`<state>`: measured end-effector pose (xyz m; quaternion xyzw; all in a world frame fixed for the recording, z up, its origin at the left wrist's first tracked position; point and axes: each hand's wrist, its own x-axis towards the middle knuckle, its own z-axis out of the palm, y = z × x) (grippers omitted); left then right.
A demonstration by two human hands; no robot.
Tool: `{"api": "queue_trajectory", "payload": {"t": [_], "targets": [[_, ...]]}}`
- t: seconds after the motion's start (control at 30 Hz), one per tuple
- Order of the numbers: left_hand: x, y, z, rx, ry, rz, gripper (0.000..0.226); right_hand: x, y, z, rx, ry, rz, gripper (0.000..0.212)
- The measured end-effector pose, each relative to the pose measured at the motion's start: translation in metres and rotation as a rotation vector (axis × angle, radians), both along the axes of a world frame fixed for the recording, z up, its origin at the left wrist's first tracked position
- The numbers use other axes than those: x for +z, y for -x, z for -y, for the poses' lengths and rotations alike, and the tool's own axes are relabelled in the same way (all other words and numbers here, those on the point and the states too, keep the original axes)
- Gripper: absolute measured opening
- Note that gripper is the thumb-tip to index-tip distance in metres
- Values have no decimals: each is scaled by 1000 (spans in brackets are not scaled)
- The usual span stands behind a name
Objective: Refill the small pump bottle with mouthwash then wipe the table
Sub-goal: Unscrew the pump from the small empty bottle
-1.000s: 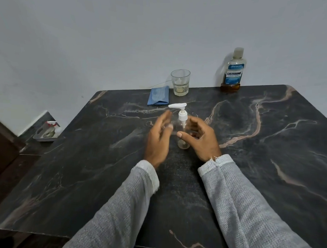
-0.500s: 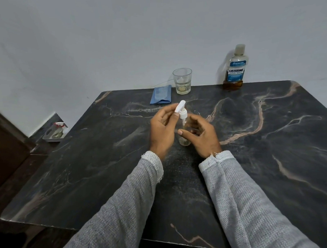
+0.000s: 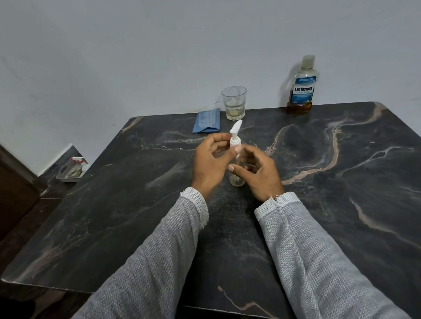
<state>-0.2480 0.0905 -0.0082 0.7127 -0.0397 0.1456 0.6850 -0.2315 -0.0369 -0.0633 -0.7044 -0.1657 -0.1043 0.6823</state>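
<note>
Table [image 3: 347, 213] unchanged; left hand [image 3: 210, 163] has turned pump head [image 3: 235, 136] (nozzle now away).

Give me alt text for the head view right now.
Over a dark marble table, the left hand pinches the white pump cap of a small clear pump bottle while the right hand steadies its body. Behind stand a Listerine bottle, a glass and a folded blue cloth.

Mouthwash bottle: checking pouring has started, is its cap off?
No, the mouthwash bottle stands capped at the table's far edge, untouched.
</note>
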Motion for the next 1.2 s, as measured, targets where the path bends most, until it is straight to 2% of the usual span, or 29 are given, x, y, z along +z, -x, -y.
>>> {"api": "queue_trajectory", "payload": {"t": [0.33,0.47,0.57,0.7,0.87,1.0,1.2], "targets": [[46,-4,-4,116,109,174,27,0,-1,0,15,-7,-16,48],[78,-8,-16,156,80,245,24,-1,-1,1,15,-7,-26,50],[89,-18,-31,270,24,248,27,-1,-1,0,16,-15,-33,50],[74,-35,-46,389,-241,123,30,0,-1,0,15,-8,-32,50],[11,-50,-49,404,-535,-125,33,0,0,0,11,-11,-24,50],[-20,-61,-51,403,-671,-260,33,1,1,0,15,-13,-9,49],[-32,-72,-45,377,-757,-309,33,2,1,0,8,-4,4,50]]}}
